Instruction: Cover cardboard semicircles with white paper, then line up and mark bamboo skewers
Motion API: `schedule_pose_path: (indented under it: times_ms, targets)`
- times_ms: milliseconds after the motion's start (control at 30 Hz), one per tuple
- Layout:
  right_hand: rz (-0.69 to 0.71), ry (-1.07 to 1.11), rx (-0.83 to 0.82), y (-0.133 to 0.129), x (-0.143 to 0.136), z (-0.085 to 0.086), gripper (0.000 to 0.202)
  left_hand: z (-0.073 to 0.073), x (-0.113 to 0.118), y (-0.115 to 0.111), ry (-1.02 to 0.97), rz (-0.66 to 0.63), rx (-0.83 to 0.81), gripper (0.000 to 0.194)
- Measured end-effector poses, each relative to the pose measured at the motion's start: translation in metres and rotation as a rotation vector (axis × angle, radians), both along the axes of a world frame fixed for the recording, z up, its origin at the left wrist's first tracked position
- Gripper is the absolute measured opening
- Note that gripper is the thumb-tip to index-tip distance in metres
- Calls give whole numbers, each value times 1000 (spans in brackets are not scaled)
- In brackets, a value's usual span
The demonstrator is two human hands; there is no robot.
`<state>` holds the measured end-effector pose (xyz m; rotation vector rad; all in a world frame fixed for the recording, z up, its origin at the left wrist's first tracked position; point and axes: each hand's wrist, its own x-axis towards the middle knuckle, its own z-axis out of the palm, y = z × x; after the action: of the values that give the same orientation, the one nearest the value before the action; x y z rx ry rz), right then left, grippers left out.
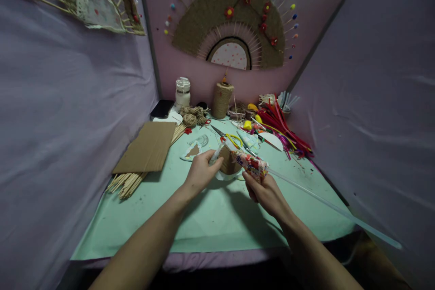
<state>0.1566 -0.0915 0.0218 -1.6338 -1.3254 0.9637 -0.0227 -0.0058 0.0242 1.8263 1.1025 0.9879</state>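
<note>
My left hand (203, 168) pinches the left edge of a small cardboard piece (229, 163) with pale fabric around its border, held just above the table. In my right hand (265, 189) is a hot glue gun (250, 163) with a flowered covering, the fingers wrapped round its grip. Its nozzle points left and lies over the cardboard piece; whether the tip touches it I cannot tell. A long clear glue stick (335, 200) runs out of the gun's back toward the lower right. Just beyond the hands lie scissors (233, 139) with yellow handles.
Corrugated cardboard (147, 147) rests on bamboo sticks (131, 186) at left. A twine spool (222, 100), a jar (182, 93) and a phone (162, 109) stand or lie at the back. Red pipe cleaners (280, 120) are heaped at right. A decorated fan (234, 27) hangs on the back wall.
</note>
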Motion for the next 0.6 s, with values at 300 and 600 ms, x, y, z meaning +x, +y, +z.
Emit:
schedule_pose_path:
  times_ms: [300, 600]
  targets:
    - [-5, -42, -32, -5, 1, 5, 48, 1, -3, 4, 16, 34, 14, 23]
    - [20, -59, -36, -6, 6, 0, 50, 2, -3, 4, 1, 43, 8, 25]
